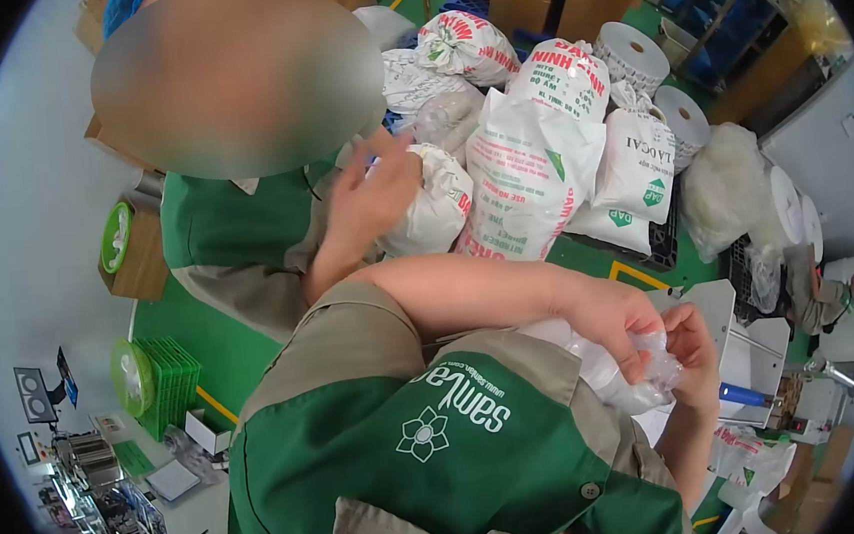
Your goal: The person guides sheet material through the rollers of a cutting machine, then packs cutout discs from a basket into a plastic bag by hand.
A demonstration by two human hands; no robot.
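Note:
A thin, crumpled clear plastic bag (647,382) is bunched up between my two hands, to the right in front of my chest. My left hand (614,325) reaches across from the left and pinches the plastic between thumb and fingers. Close beside it, my right hand (692,351) comes up from below with its fingers curled round the bag's other side. What is inside the bag cannot be made out. A blue handle (745,395) lies just right of my right wrist.
A co-worker's blurred hand (376,196) is near a white sack (422,202). Several printed sacks (530,174) stand ahead, with white rolls (631,50) behind them. A green basket (170,378) and a machine (104,493) are at left; a white metal surface (706,310) is at right.

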